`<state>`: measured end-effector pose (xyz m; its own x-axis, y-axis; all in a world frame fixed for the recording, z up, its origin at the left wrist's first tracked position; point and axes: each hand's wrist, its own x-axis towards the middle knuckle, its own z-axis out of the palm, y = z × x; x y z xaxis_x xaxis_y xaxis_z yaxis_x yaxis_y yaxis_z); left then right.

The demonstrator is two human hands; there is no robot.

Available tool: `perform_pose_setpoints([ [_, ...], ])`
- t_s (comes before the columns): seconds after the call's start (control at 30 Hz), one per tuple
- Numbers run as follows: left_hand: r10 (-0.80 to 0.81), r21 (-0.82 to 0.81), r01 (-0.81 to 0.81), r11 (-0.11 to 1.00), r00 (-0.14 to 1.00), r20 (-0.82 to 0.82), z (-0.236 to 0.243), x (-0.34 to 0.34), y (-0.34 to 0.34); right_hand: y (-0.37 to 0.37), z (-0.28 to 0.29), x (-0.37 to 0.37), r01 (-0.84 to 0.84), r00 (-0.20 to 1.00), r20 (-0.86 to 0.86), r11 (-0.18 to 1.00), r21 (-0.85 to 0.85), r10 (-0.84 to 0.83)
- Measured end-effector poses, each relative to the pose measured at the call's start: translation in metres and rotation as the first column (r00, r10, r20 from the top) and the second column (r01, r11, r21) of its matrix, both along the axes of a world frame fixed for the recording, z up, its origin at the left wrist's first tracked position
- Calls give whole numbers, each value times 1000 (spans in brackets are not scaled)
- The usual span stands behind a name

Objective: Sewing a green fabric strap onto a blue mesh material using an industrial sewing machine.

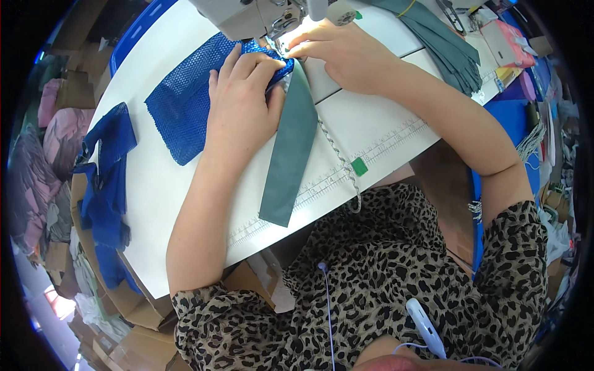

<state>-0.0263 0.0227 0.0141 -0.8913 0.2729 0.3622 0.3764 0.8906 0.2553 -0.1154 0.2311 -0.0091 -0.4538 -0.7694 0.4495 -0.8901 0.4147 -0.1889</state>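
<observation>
Blue mesh fabric (185, 93) lies on the white table under a sewing machine head (244, 17). My left hand (243, 102) rests on it with bent fingers, closed on its edge close to the needle. My right hand (349, 57) is closed, its fingertips at the presser foot beside the fabric's edge; what they pinch is hidden. A grey-green fabric strip (291, 148) runs from between my hands toward the table's front edge. To its right, a thin braided cord (334, 148) hangs over that edge.
More grey-green strips (442, 52) lie in a bundle at the back right, near a pink box (507, 43). Blue mesh pieces (105, 191) hang over the table's left edge above a cardboard box (151, 309). A ruler scale (383, 145) runs along the front edge.
</observation>
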Motion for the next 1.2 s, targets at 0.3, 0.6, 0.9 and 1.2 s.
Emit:
perform_pose_setpoints([
  [0.3,352,108,-345,932,935,-50,12,-3,-20,5,7,-2,-139,979,132,983,-120,155],
  [0.6,244,167,-268,949,958,148,15,11,-27,5,9,-4,-155,942,282,980,-123,184],
  [0.9,-298,-307,219,926,924,-239,16,48,-17,8,25,8,-381,904,172,920,-91,391],
  [1.2,-191,-130,186,974,981,-27,36,23,9,16,33,12,-459,880,135,888,-8,456],
])
